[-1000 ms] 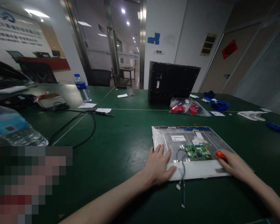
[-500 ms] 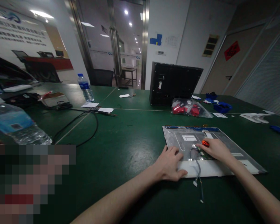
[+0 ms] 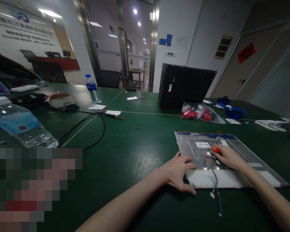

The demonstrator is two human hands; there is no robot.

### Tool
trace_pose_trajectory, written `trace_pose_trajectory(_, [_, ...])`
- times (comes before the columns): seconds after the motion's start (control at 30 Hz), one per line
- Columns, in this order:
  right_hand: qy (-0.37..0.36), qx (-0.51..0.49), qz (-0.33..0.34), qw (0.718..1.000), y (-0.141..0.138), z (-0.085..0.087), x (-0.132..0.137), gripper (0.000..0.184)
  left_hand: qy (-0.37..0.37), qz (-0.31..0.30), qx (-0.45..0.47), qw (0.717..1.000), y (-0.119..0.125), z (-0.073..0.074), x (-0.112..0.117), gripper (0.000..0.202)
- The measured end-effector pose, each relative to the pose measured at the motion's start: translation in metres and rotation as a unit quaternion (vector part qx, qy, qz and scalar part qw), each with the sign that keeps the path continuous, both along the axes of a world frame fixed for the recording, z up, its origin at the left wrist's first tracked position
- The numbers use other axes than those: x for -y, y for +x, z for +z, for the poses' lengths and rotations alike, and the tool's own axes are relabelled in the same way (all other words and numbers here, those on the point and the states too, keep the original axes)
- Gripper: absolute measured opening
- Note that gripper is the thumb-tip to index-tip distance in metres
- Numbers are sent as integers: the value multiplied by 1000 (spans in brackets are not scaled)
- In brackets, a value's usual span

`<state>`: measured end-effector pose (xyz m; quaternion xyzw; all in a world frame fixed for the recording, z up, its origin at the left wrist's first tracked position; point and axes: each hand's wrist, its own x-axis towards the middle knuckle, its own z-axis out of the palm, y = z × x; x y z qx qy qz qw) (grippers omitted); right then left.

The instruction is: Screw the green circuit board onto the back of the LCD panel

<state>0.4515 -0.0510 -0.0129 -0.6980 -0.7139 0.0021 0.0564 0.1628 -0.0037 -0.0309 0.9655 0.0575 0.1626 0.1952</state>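
Observation:
A flat LCD panel (image 3: 222, 178) lies with its metal back up on the green table. My left hand (image 3: 180, 172) rests at the panel's left edge, fingers spread over the border and thumb below the corner. In my right hand (image 3: 232, 157) is a screwdriver with an orange handle (image 3: 217, 150), gripped above the small circuit board near the panel's middle. The screwdriver's tip and most of the board are hidden by that hand. A grey cable (image 3: 215, 178) runs from the board across the white strip, its connectors hanging past the front edge.
Behind the panel stand a black monitor housing (image 3: 186, 87) and a plastic bag with red items (image 3: 201, 113). Water bottles (image 3: 24, 124) and a black cable (image 3: 103, 129) occupy the left side. Blue trays (image 3: 235, 112) sit at the far right. A blurred-out area covers the lower left.
The whole view has shifted, so things appear farther right. My left thumb has slid off the white strip to just beside the panel's corner. My right hand stays on the screwdriver.

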Motion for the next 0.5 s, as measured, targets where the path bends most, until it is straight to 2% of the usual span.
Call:
trace_pose_trajectory(0.1, [21, -8, -7, 1000, 2, -3, -2, 27, -16, 13, 12, 1000, 2, -1, 1, 80])
trace_pose_trajectory(0.2, [46, -15, -28, 998, 3, -2, 2, 31, -40, 56, 20, 997, 2, -1, 5, 86])
trace_pose_trajectory(0.4, [41, -46, -83, 995, 12, 0, 42, 37, -29, 216, 6, 976, 10, -7, 18, 113])
trace_pose_trajectory(0.5, [45, -62, -117, 990, 18, -10, 59, 39, -24, 241, -32, 970, 16, -12, 23, 117])
